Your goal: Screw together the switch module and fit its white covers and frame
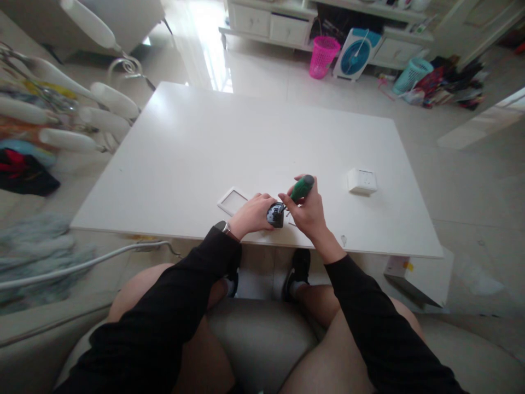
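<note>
My left hand is closed around a small dark switch module and steadies it on the white table near the front edge. My right hand grips a green-handled screwdriver, tilted so its tip points down into the dark module. A white frame plate lies flat just left of my left hand. A white wall socket sits on the table to the right, apart from both hands.
A drying rack with white arms and clothes stands at the left. On the floor beyond the table are a pink basket, a fan and a teal basket. A cardboard box lies under the table's right corner.
</note>
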